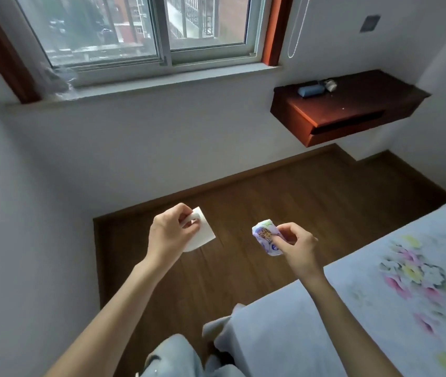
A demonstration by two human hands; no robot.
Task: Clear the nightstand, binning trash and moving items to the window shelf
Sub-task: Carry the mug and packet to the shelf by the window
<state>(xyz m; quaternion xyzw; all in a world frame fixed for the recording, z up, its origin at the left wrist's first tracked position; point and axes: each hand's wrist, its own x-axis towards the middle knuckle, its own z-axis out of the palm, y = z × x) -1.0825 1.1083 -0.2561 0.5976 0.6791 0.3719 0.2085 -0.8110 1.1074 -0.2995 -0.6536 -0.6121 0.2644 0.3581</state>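
White plaster wall fills the left side, and above it a grey stone window shelf (145, 84) runs under the sliding window, with a crumpled clear plastic bag (57, 80) lying at its left end. Lower, over the brown wood-plank floor (243, 202), the left hand (171, 232) pinches a flat white folded paper (202, 229) between thumb and curled fingers. Just to its right, apart from it, the right hand (295, 246) grips a small crumpled wrapper printed in purple and yellow (266, 236) with its fingertips. Further right and higher, a reddish-brown wooden wall-mounted nightstand (352, 115) carries a blue-grey oblong pouch (311, 90) and, touching it, a small pale object (330, 84) too blurred to identify. A pale blue floral bedsheet (379, 295) covers the bed at lower right.
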